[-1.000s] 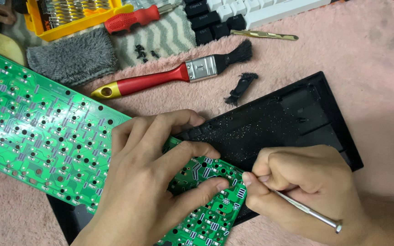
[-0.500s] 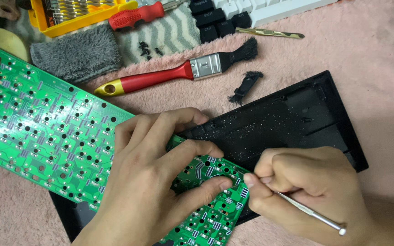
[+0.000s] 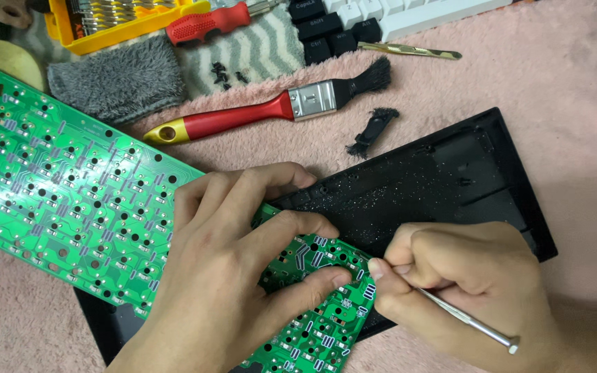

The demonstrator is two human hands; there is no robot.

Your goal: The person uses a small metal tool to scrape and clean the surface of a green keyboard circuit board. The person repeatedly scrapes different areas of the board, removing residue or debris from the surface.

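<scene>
L hand (image 3: 229,276) lies flat on green circuit board (image 3: 70,200), fingers (image 3: 291,228) spread and pressing its lower-right end. The board rests tilted over black case tray (image 3: 450,186), w/ its left part hanging past the tray over pink cloth (image 3: 554,97). R hand (image 3: 464,283) is just beside the board edge, fingers clamped on thin metal tool (image 3: 471,321), tip hidden. Red-handled brush (image 3: 271,110) lies well apart above, near grey towel (image 3: 119,83).
</scene>
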